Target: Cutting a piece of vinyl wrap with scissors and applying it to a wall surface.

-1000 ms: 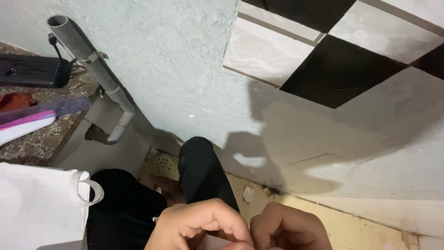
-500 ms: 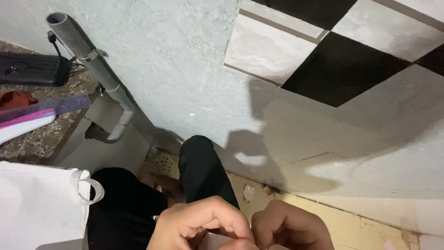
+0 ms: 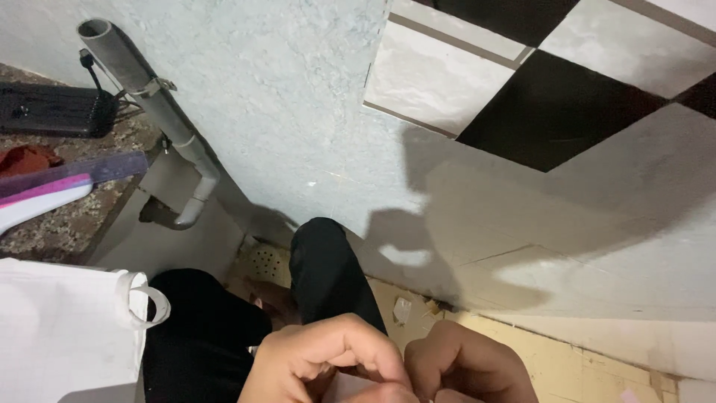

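Two hands sit at the 6 o'clock edge of the view, knuckles up and fingers curled inward: the left hand (image 3: pixel 328 358) and the right hand (image 3: pixel 466 369) are pressed close together, fingertips meeting over a small pale thing (image 3: pixel 354 386) pinched between them, of which too little shows to tell its kind. At 8 o'clock hangs a white cloth bag (image 3: pixel 67 328) with a looped handle; what is in it cannot be seen. Just right of the bag are the person's legs in black trousers (image 3: pixel 328 269), above a perforated floor drain (image 3: pixel 267 261). At 9 to 10 o'clock a speckled stone worktop (image 3: pixel 52 224) carries a flat black device with a cord (image 3: pixel 48 108), a bit of red cloth (image 3: pixel 26 158), a clear purple ruler (image 3: pixel 74 175) and a white and pink object (image 3: pixel 37 203) just below it. A grey pipe (image 3: pixel 149 104) is clamped to the rough, pale plastered wall (image 3: pixel 298 112), running from 11 o'clock down to a bend beside the worktop's edge. At 1 to 2 o'clock the wall bears black and white tiles (image 3: pixel 537 75). The floor (image 3: pixel 567 366) at 5 o'clock is yellowish, with small debris along the wall's foot.
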